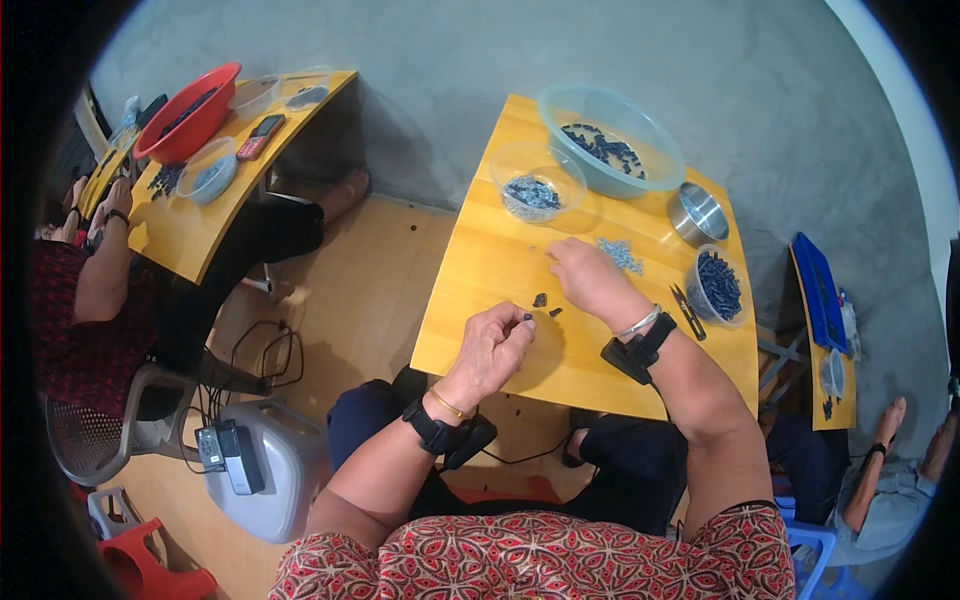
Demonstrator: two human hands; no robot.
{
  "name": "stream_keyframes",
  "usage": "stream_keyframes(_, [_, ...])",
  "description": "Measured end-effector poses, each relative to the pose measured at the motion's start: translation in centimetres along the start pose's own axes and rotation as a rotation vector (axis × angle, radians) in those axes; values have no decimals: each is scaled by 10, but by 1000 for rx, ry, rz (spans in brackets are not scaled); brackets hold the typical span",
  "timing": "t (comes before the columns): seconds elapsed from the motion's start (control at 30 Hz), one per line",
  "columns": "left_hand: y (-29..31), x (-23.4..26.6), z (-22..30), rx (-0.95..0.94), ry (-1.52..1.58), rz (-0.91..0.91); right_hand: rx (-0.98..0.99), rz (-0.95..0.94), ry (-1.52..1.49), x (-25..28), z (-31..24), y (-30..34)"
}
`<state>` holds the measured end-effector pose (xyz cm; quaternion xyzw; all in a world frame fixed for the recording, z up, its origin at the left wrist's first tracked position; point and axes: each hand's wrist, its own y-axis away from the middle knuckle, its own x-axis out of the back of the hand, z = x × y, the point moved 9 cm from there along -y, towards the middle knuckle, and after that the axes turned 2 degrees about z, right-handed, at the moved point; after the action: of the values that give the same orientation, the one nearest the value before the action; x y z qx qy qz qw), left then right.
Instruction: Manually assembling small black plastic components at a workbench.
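Note:
My left hand (488,350) is above the near part of the yellow table (470,280), its thumb and forefinger closed on a small dark piece (528,317). Just beyond it, a few small dark bits (540,300) lie on the tabletop. Farther forward, my right hand (590,278) reaches over the table with its fingers drawn together; whatever they may pinch is too small to make out. A scatter of small pale grey-blue pieces (620,255) lies right beside that hand. Black thread snips (688,312) rest to the right of my right wrist.
At the back stand a clear bowl (538,165), a large pale-blue basin (612,100) and a metal bowl (697,213). A clear tub of dark blue pieces (717,285) sits at the right edge. Other people work at tables left and right; cables (285,350) lie on the floor.

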<state>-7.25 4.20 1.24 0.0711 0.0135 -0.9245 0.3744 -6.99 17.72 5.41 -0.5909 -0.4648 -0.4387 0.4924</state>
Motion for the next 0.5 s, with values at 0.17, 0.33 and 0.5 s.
stream_keyframes(0.17, [-1, -2, -4, -33, -63, -23, 132, 185, -290, 11, -17, -24])
stream_keyframes(0.33, [-1, 1, -6, -133, -115, 9, 51, 137, -131, -14, -11, -48])
stream_keyframes(0.5, [2, 4, -10, -90, -30, -26, 73, 85, -27, -21, -8, -39])
